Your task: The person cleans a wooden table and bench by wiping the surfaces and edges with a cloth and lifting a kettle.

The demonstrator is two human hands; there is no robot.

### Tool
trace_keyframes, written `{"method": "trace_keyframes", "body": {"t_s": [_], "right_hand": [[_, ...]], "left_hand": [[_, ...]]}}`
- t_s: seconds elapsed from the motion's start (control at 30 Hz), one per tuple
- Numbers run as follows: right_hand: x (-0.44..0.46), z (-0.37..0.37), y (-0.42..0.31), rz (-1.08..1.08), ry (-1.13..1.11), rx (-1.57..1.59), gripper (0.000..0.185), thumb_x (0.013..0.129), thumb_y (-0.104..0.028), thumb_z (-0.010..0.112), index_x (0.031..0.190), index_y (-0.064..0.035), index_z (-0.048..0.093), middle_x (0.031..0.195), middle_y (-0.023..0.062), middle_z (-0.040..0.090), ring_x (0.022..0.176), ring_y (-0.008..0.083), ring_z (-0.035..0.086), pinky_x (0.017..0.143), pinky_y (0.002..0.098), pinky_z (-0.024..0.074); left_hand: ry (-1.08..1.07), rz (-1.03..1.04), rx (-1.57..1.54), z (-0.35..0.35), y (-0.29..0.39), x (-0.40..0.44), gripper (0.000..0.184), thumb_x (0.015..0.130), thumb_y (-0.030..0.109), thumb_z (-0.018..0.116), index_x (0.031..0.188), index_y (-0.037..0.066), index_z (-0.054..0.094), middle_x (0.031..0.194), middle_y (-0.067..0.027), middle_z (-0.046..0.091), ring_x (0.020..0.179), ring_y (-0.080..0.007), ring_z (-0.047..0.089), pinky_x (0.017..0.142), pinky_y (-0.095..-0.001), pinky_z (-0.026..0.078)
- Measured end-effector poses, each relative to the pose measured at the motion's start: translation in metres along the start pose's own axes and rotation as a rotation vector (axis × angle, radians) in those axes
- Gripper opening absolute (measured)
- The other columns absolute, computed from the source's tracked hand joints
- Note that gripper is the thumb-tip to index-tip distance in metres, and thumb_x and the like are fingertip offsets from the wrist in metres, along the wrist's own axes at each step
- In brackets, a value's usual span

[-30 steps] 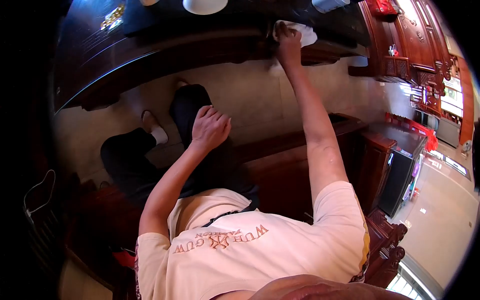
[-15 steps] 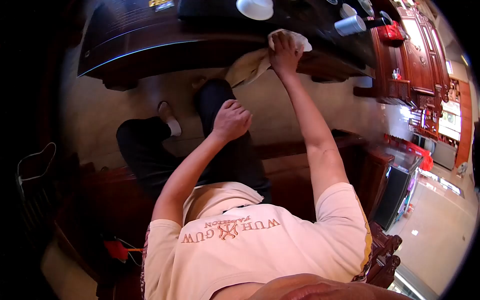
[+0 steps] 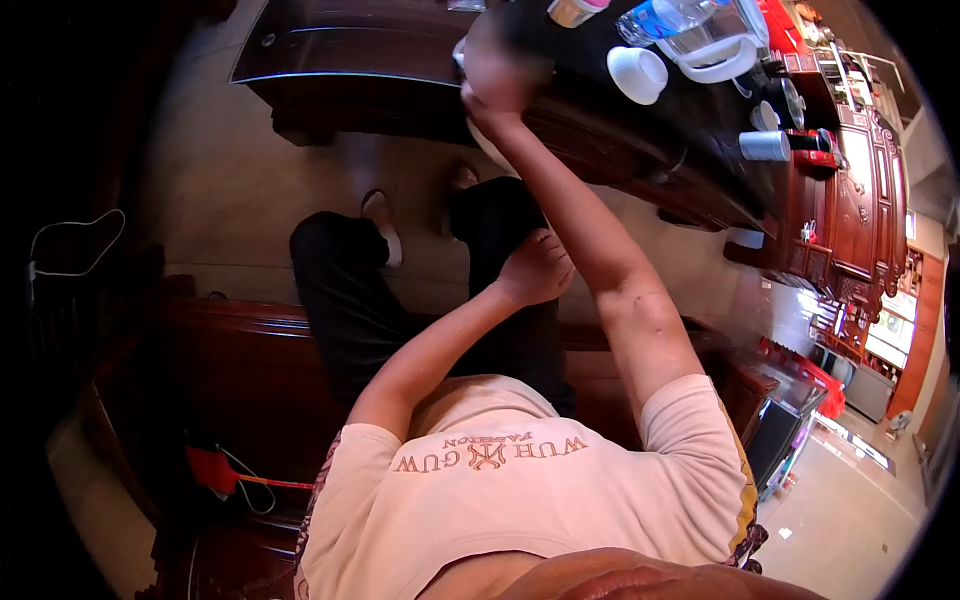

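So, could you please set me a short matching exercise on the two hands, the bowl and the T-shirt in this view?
1. Left hand
2. Right hand
3. White bowl
4. T-shirt

A. Pale, with lettering across it
B. Over the dark trouser leg
C. On the table, near the blue-labelled bottle
D. Blurred, at the table's edge

Pairs: 1-B, 2-D, 3-C, 4-A

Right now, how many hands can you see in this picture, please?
2: the right hand, blurred, at the dark table, and the left hand, near the right knee. The dark edges could hide others.
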State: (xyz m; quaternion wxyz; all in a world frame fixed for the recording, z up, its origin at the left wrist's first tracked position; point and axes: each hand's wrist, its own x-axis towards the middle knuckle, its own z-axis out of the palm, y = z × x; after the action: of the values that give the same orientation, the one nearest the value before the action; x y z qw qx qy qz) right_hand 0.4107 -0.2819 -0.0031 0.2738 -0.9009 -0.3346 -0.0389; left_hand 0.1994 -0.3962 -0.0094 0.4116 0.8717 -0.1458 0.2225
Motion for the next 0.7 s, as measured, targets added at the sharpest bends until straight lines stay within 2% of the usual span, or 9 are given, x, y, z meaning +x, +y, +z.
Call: {"method": "trace_keyframes", "body": {"t_s": [0.07,0.1,0.2,0.23,0.27,0.4,0.47,0.6,0.7], "right_hand": [[0.021,0.018,-0.034,-0.063,0.061,-0.184,0.044,0.082,-0.016,0.056,0.125,-0.007,0.062,0.133,0.0152,0.055,0.132,0.0369,0.044,0.113,0.0491,0.0284],[0.031,0.033,-0.041,-0.094,0.078,-0.193,0.045,0.082,-0.017,0.056,0.125,-0.0069,0.062,0.134,0.0148,0.055,0.132,0.0361,0.044,0.113,0.0499,0.0279],[0.056,0.059,-0.077,-0.19,0.048,-0.26,0.044,0.084,-0.02,0.054,0.127,-0.0116,0.062,0.138,0.0112,0.055,0.135,0.0313,0.043,0.114,0.0484,0.0275],[0.061,0.07,-0.085,-0.247,0.059,-0.257,0.043,0.086,-0.021,0.054,0.127,-0.0126,0.062,0.138,0.0102,0.055,0.135,0.0311,0.043,0.114,0.0476,0.0274],[0.066,0.081,-0.093,-0.304,0.07,-0.255,0.042,0.087,-0.022,0.054,0.127,-0.0136,0.063,0.138,0.0092,0.055,0.135,0.0309,0.043,0.115,0.0468,0.0273],[0.077,0.105,-0.133,-0.521,-0.023,-0.2,0.04,0.087,-0.024,0.058,0.126,-0.0198,0.064,0.138,0.0034,0.056,0.134,0.0295,0.044,0.115,0.0438,0.0269],[0.073,0.108,-0.141,-0.575,-0.079,-0.178,0.047,0.083,-0.024,0.059,0.13,-0.0193,0.061,0.143,0.0019,0.051,0.135,0.0298,0.042,0.115,0.0475,0.0265],[0.063,0.105,-0.123,-0.777,0.162,-0.131,0.04,0.085,-0.018,0.058,0.124,-0.0174,0.063,0.137,0.0061,0.056,0.128,0.029,0.051,0.107,0.0454,0.0361],[0.042,0.084,-0.114,-0.667,0.255,-0.222,0.037,0.086,-0.019,0.056,0.123,-0.0152,0.064,0.134,0.0094,0.057,0.126,0.0297,0.051,0.102,0.0462,0.0375]], "left_hand": [[0.133,-0.005,-0.12,-0.006,0.001,0.002,0.013,0.084,0.017,0.059,0.08,0.008,0.067,0.088,-0.0086,0.067,0.095,-0.0248,0.062,0.094,-0.0395,0.044],[0.012,-0.078,-0.175,-0.011,0.003,-0.001,0.019,0.087,0.019,0.058,0.098,0.007,0.068,0.108,-0.0094,0.066,0.111,-0.0259,0.058,0.101,-0.0415,0.041],[0.139,0.002,-0.292,-0.026,0.001,0.01,0.031,0.09,0.023,0.057,0.118,0.009,0.062,0.122,-0.0099,0.061,0.122,-0.0272,0.052,0.108,-0.0427,0.036],[0.026,-0.156,-0.402,-0.021,0.003,0.004,0.041,0.093,0.028,0.056,0.13,0.01,0.054,0.132,-0.0097,0.056,0.131,-0.0283,0.045,0.113,-0.0442,0.03],[0.002,-0.238,-0.425,-0.01,-0.001,-0.004,0.041,0.091,0.026,0.062,0.127,0.009,0.055,0.125,-0.0092,0.057,0.123,-0.0254,0.047,0.108,-0.04,0.033],[-0.06,-0.459,-0.797,-0.006,-0.003,-0.001,0.043,0.086,0.02,0.069,0.125,0.007,0.055,0.123,-0.0064,0.057,0.12,-0.0202,0.048,0.104,-0.0346,0.035],[-0.095,-0.522,-0.913,-0.009,-0.004,0.0,0.045,0.084,0.017,0.072,0.124,0.006,0.055,0.121,-0.005,0.057,0.119,-0.0176,0.048,0.102,-0.0319,0.036],[-0.141,-0.573,-0.996,-0.012,-0.004,-0.003,0.05,0.08,0.012,0.079,0.122,0.004,0.055,0.119,-0.0022,0.058,0.116,-0.0125,0.048,0.098,-0.0265,0.038],[-0.148,-0.569,-0.905,-0.016,-0.002,-0.011,0.051,0.08,0.011,0.079,0.124,0.005,0.054,0.12,-0.0013,0.057,0.116,-0.0113,0.049,0.098,-0.0256,0.039]]}}
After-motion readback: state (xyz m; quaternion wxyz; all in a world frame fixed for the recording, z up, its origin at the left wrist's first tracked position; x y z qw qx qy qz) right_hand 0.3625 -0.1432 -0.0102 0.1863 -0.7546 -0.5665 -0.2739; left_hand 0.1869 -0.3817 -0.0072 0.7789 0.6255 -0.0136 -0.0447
